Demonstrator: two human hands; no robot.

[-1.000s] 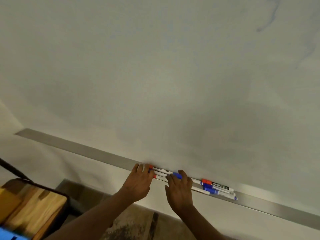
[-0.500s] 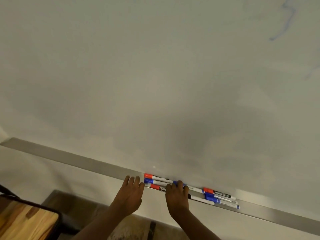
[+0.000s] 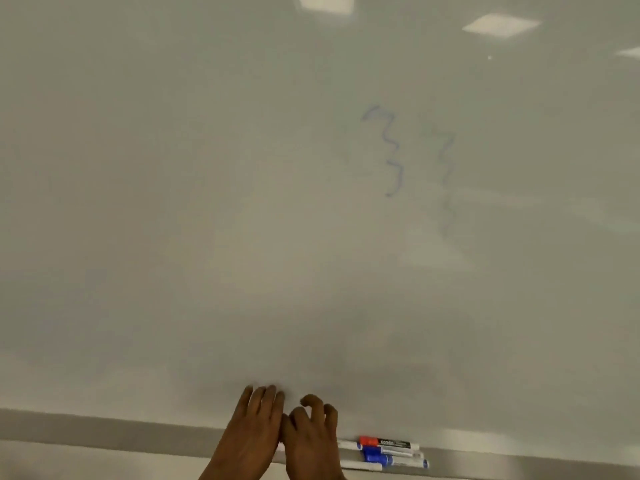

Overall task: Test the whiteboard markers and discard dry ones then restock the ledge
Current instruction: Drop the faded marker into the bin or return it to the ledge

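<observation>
- Two hands meet at the ledge [image 3: 104,427], touching side by side at the near middle of the view.
- Your left hand [image 3: 252,434] lies flat and relaxed, its straight fingers reaching up onto the whiteboard [image 3: 207,202] and holding nothing.
- Your right hand [image 3: 311,441] has its fingers curled over the ledge. I cannot tell whether they grip anything underneath.
- A white barrel [image 3: 348,445] pokes out from under that hand's right edge.
- Just right of it the markers lie bunched: a red-capped marker [image 3: 384,442] against the board, a blue marker [image 3: 381,457] in front, and a white marker [image 3: 360,465] at the ledge's near lip.
- The ledge runs on as a grey strip left of your hands and right of the bunch.
- Faint blue squiggles [image 3: 391,150] sit higher up the board, well apart from your hands.
</observation>
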